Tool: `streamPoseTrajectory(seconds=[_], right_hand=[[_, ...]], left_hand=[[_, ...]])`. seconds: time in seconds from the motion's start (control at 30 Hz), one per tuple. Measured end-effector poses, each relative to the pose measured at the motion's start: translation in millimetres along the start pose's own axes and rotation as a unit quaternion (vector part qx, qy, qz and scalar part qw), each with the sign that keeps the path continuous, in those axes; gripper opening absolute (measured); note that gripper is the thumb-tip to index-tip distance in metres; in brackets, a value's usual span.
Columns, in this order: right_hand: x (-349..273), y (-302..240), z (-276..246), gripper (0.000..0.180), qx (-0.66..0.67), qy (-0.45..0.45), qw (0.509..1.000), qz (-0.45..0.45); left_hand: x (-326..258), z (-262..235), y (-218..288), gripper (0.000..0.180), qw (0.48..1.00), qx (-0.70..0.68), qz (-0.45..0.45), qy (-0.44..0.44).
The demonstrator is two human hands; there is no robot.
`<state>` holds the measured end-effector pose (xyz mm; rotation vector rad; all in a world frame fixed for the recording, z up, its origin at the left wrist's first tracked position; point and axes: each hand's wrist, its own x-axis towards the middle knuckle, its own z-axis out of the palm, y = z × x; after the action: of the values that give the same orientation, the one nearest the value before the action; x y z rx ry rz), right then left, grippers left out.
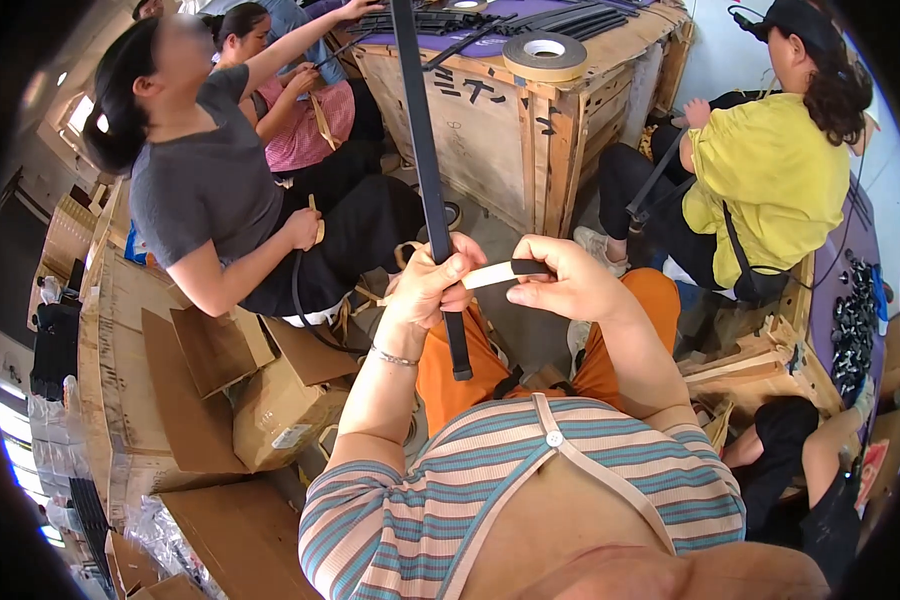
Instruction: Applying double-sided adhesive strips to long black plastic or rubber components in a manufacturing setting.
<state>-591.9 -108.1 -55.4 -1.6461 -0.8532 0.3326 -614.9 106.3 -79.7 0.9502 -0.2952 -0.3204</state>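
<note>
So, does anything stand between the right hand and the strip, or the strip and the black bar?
Nothing visible separates the right hand from the strip it holds. Toward the bar, part of the left hand stands between, at the strip's pale end.

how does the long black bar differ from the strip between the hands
The black bar shows far more length than the strip. The bar runs mostly up and down the picture, the strip crosswise. The bar looks dark throughout; the strip shows cream and black. Both are narrow.
</note>
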Motion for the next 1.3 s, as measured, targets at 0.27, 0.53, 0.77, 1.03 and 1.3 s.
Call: streamPoseTrajectory(seconds=[0.27, 0.53, 0.77, 1.03, 1.3], right_hand=[[-0.6, 11.1, 31.6, 0.014, 0.393, -0.094, 0.913, -0.049], [-0.3, 7.9, 23.0, 0.021, 0.354, -0.043, 0.933, -0.045], [13.6, 4.7, -4.6, 0.016, 0.144, 0.147, 0.973, -0.106], [27.9, 7.0, 0.1, 0.017, 0.093, 0.173, 0.973, -0.120], [29.6, 9.1, -0.2, 0.016, 0.119, 0.176, 0.970, -0.118]], left_hand=[[-26.8, 3.3, -7.4, 0.023, 0.998, 0.036, -0.028, 0.037], [-36.1, 2.4, -14.1, 0.043, 0.989, 0.116, 0.078, 0.046], [-37.0, 7.7, -29.1, 0.046, 0.971, 0.215, 0.084, 0.067], [-44.9, 5.5, -40.6, 0.040, 0.997, 0.069, 0.014, 0.019], [-47.2, 15.3, -47.7, 0.038, 0.990, 0.118, -0.006, 0.078]])
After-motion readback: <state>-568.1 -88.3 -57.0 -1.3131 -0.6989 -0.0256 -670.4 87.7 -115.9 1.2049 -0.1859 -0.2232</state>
